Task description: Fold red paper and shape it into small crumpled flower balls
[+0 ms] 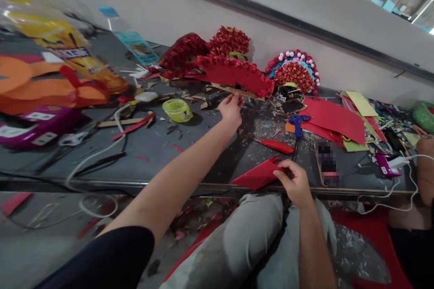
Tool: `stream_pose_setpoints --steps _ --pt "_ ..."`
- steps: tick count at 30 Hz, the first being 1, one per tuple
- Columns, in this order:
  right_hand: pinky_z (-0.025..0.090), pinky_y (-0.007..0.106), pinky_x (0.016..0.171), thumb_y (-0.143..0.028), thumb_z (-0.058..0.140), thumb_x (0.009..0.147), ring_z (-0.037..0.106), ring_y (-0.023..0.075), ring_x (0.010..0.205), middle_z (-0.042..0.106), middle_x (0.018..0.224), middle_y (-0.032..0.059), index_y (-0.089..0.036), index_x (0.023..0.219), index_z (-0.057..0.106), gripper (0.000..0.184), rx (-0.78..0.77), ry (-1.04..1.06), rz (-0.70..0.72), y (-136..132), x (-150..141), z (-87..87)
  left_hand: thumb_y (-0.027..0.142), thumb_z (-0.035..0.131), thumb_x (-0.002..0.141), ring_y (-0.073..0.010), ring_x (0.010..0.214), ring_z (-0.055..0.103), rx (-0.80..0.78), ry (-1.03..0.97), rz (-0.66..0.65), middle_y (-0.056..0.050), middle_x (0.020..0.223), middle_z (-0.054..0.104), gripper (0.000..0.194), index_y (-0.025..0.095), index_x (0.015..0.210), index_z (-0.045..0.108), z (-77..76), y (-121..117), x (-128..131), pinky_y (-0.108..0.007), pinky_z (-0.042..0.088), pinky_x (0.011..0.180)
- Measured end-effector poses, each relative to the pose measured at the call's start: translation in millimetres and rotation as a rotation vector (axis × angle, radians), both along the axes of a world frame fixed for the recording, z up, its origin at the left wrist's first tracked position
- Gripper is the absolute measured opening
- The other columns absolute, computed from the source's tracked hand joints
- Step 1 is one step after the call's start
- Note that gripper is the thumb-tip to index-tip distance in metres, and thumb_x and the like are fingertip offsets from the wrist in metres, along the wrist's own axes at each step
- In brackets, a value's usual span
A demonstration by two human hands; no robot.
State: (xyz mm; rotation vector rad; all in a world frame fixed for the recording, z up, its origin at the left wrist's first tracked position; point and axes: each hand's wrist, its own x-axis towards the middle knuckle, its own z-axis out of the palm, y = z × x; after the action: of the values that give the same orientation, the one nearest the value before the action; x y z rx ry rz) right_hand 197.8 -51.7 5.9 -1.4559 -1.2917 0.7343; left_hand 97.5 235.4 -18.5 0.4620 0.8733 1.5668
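Pinching with the left hand (231, 108) the straight lower edge of a red half-round paper fan with a ruffled red border (233, 76), probably to spare the decorated rim. Pressing with the right hand (295, 181), thumb against fingers, the right end of a flat folded red paper piece (254, 176) at the front edge of the dark grey desk (219, 169), likely to leave the rest uncovered. Near the left forearm, a small translucent yellow-green plastic cup (177, 110); cannot tell its contents. Farther back, a clear blue-capped bottle with a blue label (135, 45); cannot tell the filling. At far left, a large clear plastic bottle with a yellow label (66, 45), showing orange towards the base.
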Motion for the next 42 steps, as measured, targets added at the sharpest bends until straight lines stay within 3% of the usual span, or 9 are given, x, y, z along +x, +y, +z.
stream_pose_setpoints --steps 3,8,13,15,20,24,30,34,42 --pt "0.046 0.025 0.071 -0.037 0.063 0.078 0.06 0.0151 0.074 0.067 0.077 0.0014 -0.018 0.08 0.064 0.019 -0.039 0.049 -0.036 1.4 -0.1 -0.6 0.019 0.062 0.086 -0.0097 0.067 0.06 -0.052 0.022 -0.039 -0.001 0.078 0.061 0.008 0.012 0.085 0.059 -5.3 -2.1 -1.0 -0.022 0.052 0.064" --pt "0.046 0.024 0.062 -0.038 0.065 0.074 0.059 0.0142 0.067 0.067 0.072 0.0009 -0.019 0.076 0.063 0.02 -0.068 0.144 -0.087 8.9 -2.3 2.0 0.03 0.055 0.092 -0.0189 0.092 0.061 -0.119 0.05 -0.14 -0.009 0.11 0.058 0.028 0.013 0.114 0.055 -5.5 -11.3 -2.2 -0.037 0.054 0.078" --pt "0.046 0.023 0.06 -0.039 0.066 0.072 0.056 0.0127 0.064 0.063 0.07 -0.0002 -0.019 0.076 0.061 0.021 -0.041 0.166 -0.133 16.0 2.7 9.1 0.029 0.054 0.092 -0.0138 0.081 0.063 -0.142 0.056 -0.303 -0.007 0.098 0.064 0.019 0.014 0.101 0.06 1.0 -42.4 -8.0 -0.027 0.053 0.071" --pt "0.045 0.022 0.06 -0.039 0.067 0.072 0.055 0.0118 0.063 0.062 0.07 -0.0011 -0.019 0.076 0.06 0.021 -0.016 0.178 -0.141 20.8 9.8 15.2 0.032 0.055 0.091 -0.0122 0.073 0.065 -0.13 0.055 -0.455 -0.007 0.088 0.068 0.019 0.015 0.09 0.064 6.2 -62.6 -11.5 -0.022 0.051 0.063" --pt "0.045 0.023 0.067 -0.038 0.067 0.073 0.056 0.0121 0.07 0.063 0.076 -0.0016 -0.021 0.082 0.062 0.02 0.0 0.152 -0.061 51.8 31.3 32.0 0.046 0.068 0.076 -0.026 0.067 0.068 -0.108 0.096 -1.059 -0.017 0.082 0.072 0.036 0.011 0.079 0.069 22.9 -99.7 -15.0 -0.032 0.052 0.056" --pt "0.043 0.022 0.062 -0.041 0.067 0.072 0.052 0.0104 0.062 0.06 0.073 -0.0032 -0.02 0.082 0.061 0.023 -0.066 0.143 -0.004 73.8 43.8 30.3 0.048 0.069 0.072 -0.0242 0.071 0.068 -0.048 0.134 -1.241 -0.012 0.078 0.072 0.034 0.014 0.078 0.069 27.4 -112.5 -15.3 -0.032 0.053 0.064" --pt "0.041 0.022 0.056 -0.047 0.073 0.064 0.048 0.0102 0.057 0.056 0.065 -0.0041 -0.02 0.074 0.06 0.031 -0.13 0.2 0.059 57.2 57.9 22.9 0.041 0.072 0.065 -0.0242 0.089 0.067 0.075 0.24 -1.277 -0.007 0.089 0.072 0.022 0.023 0.077 0.071 20.4 -156.8 -33.7 -0.032 0.053 0.076" --pt "0.041 0.022 0.056 -0.053 0.072 0.064 0.046 0.0102 0.057 0.054 0.064 -0.0042 -0.021 0.075 0.059 0.036 -0.126 0.242 0.061 50.5 63.5 22.7 0.039 0.071 0.066 -0.0248 0.095 0.064 0.177 0.425 -1.174 -0.005 0.097 0.071 0.023 0.026 0.085 0.072 15.3 -170.9 -55.3 -0.035 0.049 0.087" --pt "0.041 0.022 0.057 -0.047 0.073 0.064 0.047 0.0099 0.058 0.054 0.064 -0.0044 -0.02 0.073 0.061 0.031 -0.131 0.247 0.102 58.2 55.9 16.6 0.025 0.047 0.089 -0.0266 0.098 0.061 1.03 1.658 -0.499 -0.011 0.103 0.069 0.024 0.019 0.1 0.068 1.3 -145.2 -117.5 -0.038 0.047 0.085"
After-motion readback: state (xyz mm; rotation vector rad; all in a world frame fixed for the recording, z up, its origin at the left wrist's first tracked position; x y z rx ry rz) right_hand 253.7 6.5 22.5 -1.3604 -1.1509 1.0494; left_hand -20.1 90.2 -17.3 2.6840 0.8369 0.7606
